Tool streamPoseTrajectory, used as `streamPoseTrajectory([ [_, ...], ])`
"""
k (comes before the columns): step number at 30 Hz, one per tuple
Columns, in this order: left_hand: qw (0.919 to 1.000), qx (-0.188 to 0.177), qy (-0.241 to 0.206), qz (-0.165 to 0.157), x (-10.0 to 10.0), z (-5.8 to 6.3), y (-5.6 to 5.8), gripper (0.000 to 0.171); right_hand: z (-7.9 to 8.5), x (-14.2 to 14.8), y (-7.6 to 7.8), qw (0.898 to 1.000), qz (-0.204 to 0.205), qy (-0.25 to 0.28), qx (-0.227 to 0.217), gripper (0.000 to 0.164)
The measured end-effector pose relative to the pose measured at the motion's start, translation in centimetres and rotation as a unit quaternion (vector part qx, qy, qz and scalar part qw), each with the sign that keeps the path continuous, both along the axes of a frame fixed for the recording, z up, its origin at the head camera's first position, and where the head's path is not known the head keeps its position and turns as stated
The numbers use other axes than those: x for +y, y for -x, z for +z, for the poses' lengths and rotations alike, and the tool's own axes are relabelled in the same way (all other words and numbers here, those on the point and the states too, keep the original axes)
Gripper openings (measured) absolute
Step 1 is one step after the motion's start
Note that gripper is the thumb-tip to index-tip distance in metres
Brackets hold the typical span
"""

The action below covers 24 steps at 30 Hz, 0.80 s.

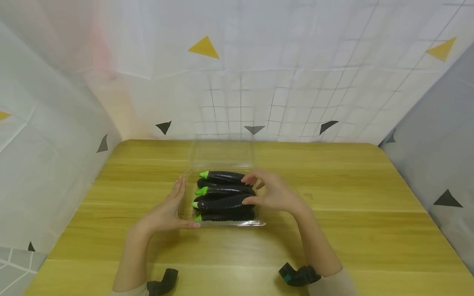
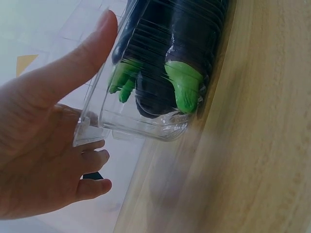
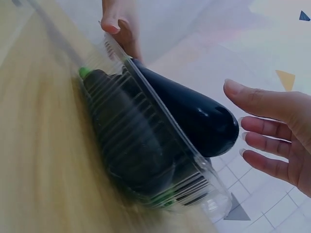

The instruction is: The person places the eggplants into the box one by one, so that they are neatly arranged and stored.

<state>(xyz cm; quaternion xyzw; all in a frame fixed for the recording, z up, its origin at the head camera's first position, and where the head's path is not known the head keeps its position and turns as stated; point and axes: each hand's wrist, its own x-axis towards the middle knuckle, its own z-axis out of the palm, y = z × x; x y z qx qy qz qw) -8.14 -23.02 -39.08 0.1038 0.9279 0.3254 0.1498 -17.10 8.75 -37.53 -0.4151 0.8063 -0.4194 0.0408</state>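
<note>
A clear plastic box (image 1: 233,223) stands on the table, holding several dark, glossy eggplants (image 1: 226,202) with green stem ends pointing left. Its transparent lid (image 1: 223,153) is folded back behind it. My left hand (image 1: 164,213) is at the box's left end, its thumb lying along the front rim and its fingers stretched along the left side. Over the right ends of the eggplants hovers my right hand (image 1: 277,193), thumb and fingers spread. In the right wrist view, a small gap separates those fingertips from the rounded end of the top eggplant (image 3: 199,114).
The box rests on a wooden table (image 1: 352,226). White sheeting (image 1: 166,94) with yellow and dark triangles surrounds the table behind and at both sides. Black devices are worn at the left wrist (image 1: 163,283) and the right wrist (image 1: 299,275).
</note>
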Motion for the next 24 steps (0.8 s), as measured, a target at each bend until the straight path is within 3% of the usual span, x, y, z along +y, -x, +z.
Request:
streamPoseTrajectory([
  [10,1.0000,-0.001,0.005,0.000,-0.3,0.1,-0.1,0.131,0.4,0.2,1.3,0.999,-0.037,0.039,-0.012,0.042],
  [24,0.9998,0.017,0.013,0.004,-0.4,0.0,-0.1,0.129,-0.1,0.1,3.1,0.994,-0.096,0.042,0.021,0.042],
])
